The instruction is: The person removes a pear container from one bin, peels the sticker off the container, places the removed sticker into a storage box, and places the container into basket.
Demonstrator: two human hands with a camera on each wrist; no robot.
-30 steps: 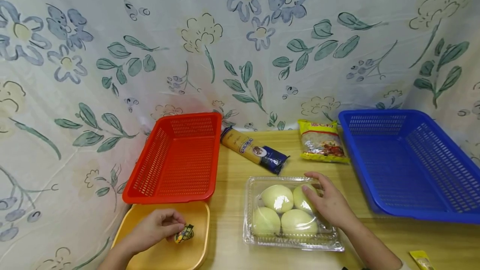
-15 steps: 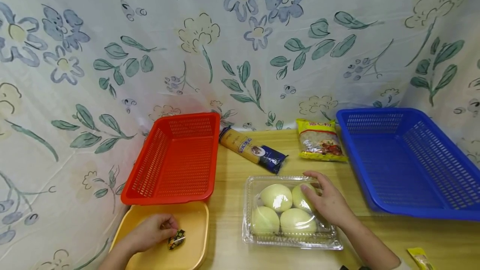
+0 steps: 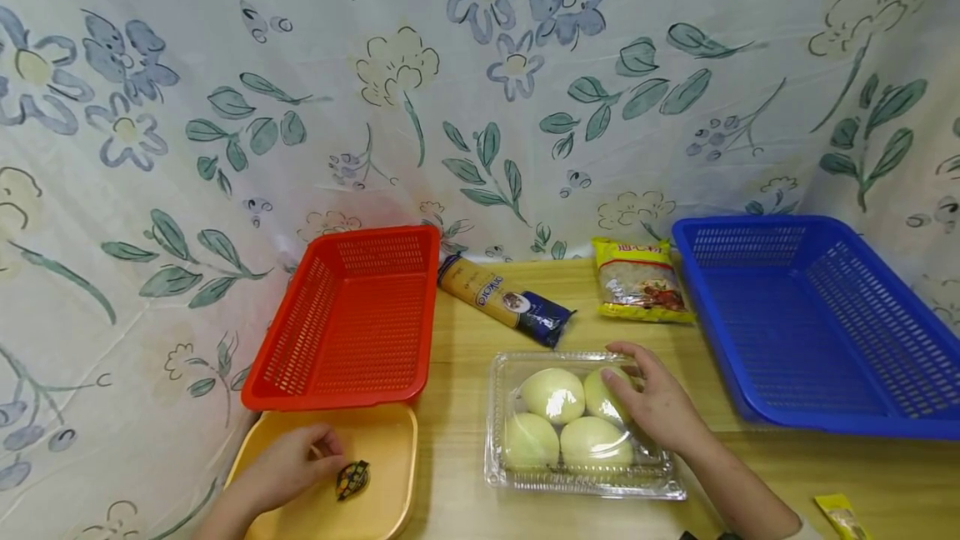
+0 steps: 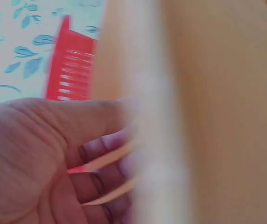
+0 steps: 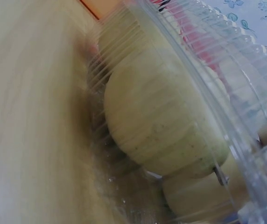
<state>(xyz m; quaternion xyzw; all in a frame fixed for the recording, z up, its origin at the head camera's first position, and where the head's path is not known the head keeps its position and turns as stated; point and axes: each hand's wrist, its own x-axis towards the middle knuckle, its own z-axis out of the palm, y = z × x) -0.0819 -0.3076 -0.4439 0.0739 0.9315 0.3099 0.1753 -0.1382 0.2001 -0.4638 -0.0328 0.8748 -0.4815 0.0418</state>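
My left hand [image 3: 288,465] hovers in the yellow tray [image 3: 408,473], fingers loosely bent with nothing between them. Just beyond its thumb, a small dark wrapped packet with yellow-orange print [image 3: 352,480] lies on the tray floor. In the left wrist view the same hand [image 4: 54,154] appears beside the tray's blurred wall. My right hand [image 3: 656,402] rests on the right side of a clear plastic clamshell box [image 3: 502,365], thumb on the lid. Several pale yellow-green round fruits [image 3: 553,396] sit inside; one fruit [image 5: 157,112] shows its stem in the right wrist view.
A red basket [image 3: 258,398] stands behind the tray, touching its far rim. Toward the back lie a long blue-and-tan packet [image 3: 506,298] and a yellow bag [image 3: 643,282]. A blue basket [image 3: 738,373] occupies the right side. Near the front right lies a small yellow sachet [image 3: 842,515].
My left hand has let go of the small dark packet, which came down onto the tray floor, and has drawn slightly left from it. The right hand stays on the box.
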